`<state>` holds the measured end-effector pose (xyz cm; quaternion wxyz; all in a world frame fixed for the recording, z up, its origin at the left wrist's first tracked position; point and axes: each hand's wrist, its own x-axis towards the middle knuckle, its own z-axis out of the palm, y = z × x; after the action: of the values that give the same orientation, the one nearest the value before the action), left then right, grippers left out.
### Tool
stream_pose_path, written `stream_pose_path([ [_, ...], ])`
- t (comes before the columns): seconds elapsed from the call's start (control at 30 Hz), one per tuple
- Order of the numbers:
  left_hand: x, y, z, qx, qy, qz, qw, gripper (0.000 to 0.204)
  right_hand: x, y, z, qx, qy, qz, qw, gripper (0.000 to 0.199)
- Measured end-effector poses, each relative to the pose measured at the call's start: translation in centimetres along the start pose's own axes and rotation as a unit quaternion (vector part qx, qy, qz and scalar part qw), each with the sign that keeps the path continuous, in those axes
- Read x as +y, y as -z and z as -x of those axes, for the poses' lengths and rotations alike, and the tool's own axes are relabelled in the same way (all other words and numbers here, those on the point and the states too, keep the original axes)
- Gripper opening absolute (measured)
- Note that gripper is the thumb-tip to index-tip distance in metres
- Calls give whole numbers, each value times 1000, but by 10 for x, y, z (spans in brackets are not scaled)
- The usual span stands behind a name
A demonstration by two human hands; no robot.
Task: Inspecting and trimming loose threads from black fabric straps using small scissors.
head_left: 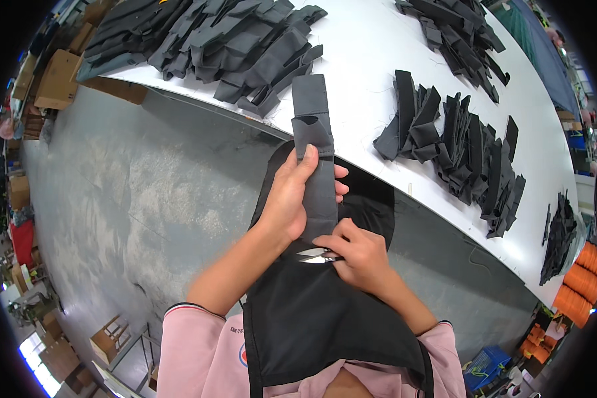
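A long dark grey fabric strip [321,189] with a folded pocket-like section runs upright in front of me, its far end over the table's edge. My left hand [295,186] grips it, thumb on top and fingers wrapped behind to the right side. Close to the strip's near end, my right hand [359,255] is closed around small thread snips [320,256]. Their two silver blades point left and stand slightly apart. The handles are mostly hidden in the right hand. A black apron [305,318] hangs below both hands.
A white table [358,79] stretches across the front. Piles of grey strips [245,46] lie at its far left; more strips [471,152] lie at the right, with another heap [454,33] behind. Orange rolls [580,282] stand past the right end. Cardboard boxes [58,79] are at left.
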<state>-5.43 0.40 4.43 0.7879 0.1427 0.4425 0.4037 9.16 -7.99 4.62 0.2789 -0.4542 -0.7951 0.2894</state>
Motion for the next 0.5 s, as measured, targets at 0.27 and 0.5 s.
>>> stream_pose_path([
  [0.27,5,2,2,11,4,-2,1000,32,11,20,2,186,-106,60,975,36],
  [0.5,4,7,2,-9,36,4,999,30,12,22,-7,159,-77,38,984,33],
])
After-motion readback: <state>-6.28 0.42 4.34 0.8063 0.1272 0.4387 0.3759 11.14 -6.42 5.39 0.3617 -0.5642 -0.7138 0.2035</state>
